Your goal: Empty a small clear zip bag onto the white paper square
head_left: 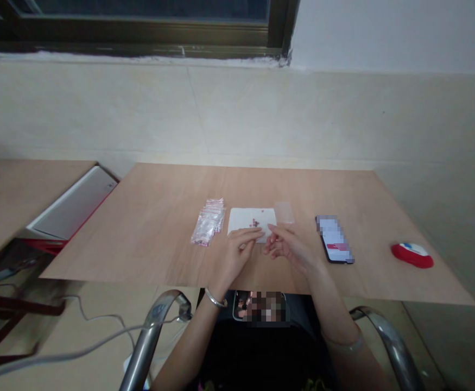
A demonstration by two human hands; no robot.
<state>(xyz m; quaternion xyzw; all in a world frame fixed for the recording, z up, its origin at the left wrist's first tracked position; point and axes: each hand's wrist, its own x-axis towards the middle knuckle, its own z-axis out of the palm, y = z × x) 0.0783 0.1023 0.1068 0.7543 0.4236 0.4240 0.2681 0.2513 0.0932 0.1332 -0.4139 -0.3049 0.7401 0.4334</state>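
Observation:
A white sheet (241, 217) lies on the table with several tiny reddish and dark bits (255, 222) on it. My left hand (241, 243) reaches over its near left part, fingers stretched forward and thumb apart. From the near right comes my right hand (288, 247), its index finger extended and the other fingers loosely bent. The fingertips of both hands face each other across a small gap, and I see nothing held in either. Left of the sheet is a pile of clear plastic packets (208, 222) with pinkish edges. A small translucent bag (284, 212) lies at the sheet's right edge.
A phone (335, 239) with a lit screen lies to the right on the wooden table (159, 217). Farther right is a red and white object (412, 255). Another phone (257, 307) rests on my lap. Metal chair arms flank me, and a grey cable (78, 353) runs at lower left.

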